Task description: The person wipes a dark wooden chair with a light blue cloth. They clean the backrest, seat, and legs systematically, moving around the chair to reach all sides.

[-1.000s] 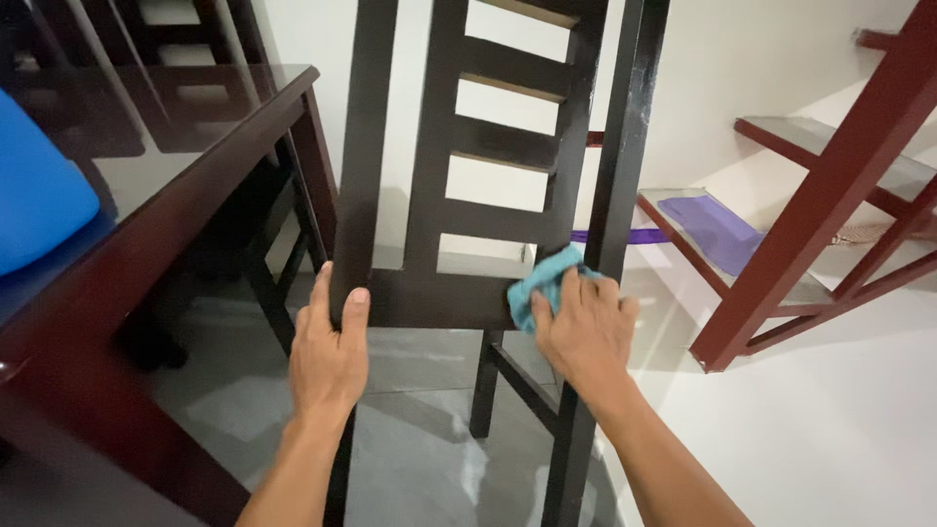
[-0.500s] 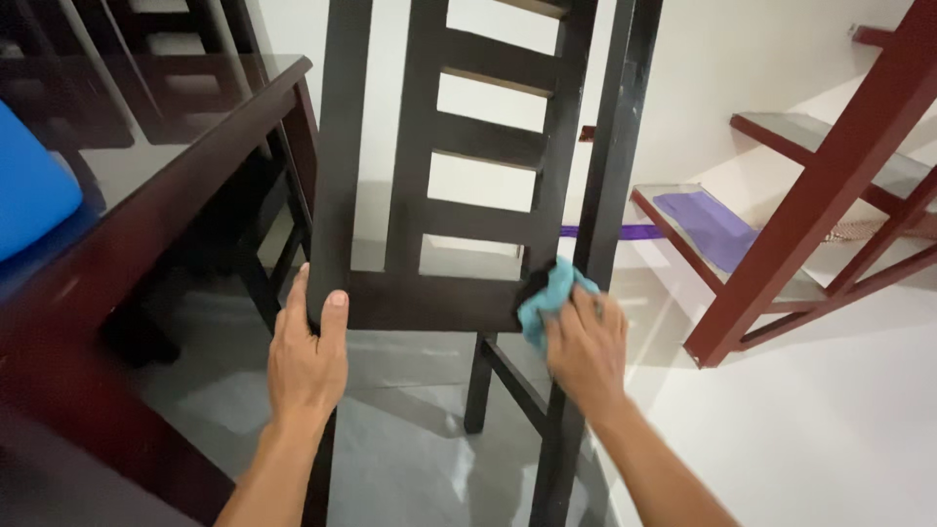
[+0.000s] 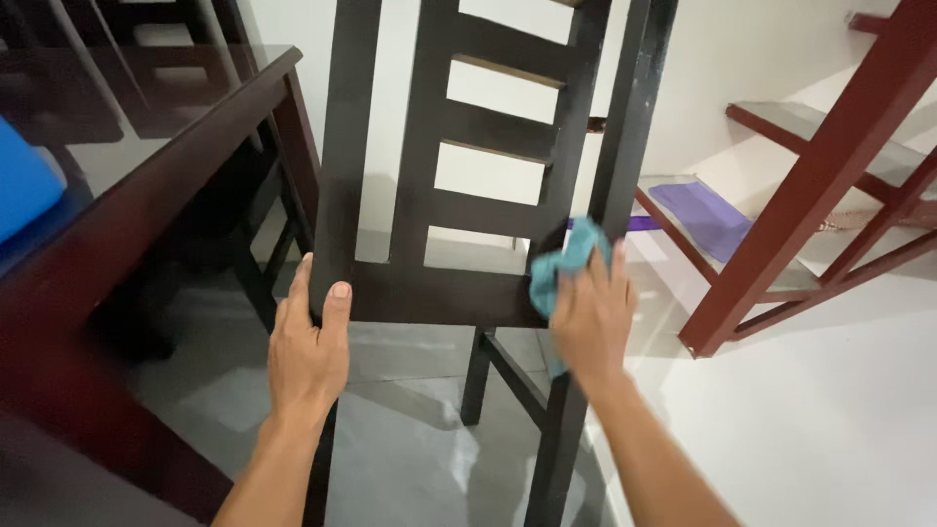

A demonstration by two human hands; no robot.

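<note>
Item: dark wooden chair (image 3: 459, 195), ladder-type back w/ horizontal slats, seen from behind, standing on grey tile floor (image 3: 410, 449). Two long uprights; wide bottom rail across, approx. centre of view.

L hand (image 3: 307, 356): wrapped round chair's left upright at junction w/ bottom rail. Fingers together behind the post, thumb laid up the front face; clamped on the wood.

R hand (image 3: 590, 317): flat against chair's right upright, at right end of bottom rail. Fingers close together, extended upward, pressing a teal cloth (image 3: 561, 259) onto the post. Cloth bunched, showing above and left of the fingertips, a strip also below the palm; touching upright and rail corner.

Adjacent:
- Dark red-brown table (image 3: 146, 205), left of chair, glossy glass-like top, near edge running diagonally. Table's corner sits just beside chair's left upright; touching or not, cannot tell.
- Blue object (image 3: 24, 181) on table's left edge, partly cut off.
- Red-brown stair frame (image 3: 810, 185), right of chair, well apart; glass treads.
- Purple item (image 3: 698, 215) under lowest tread.
- White wall behind chair.
</note>
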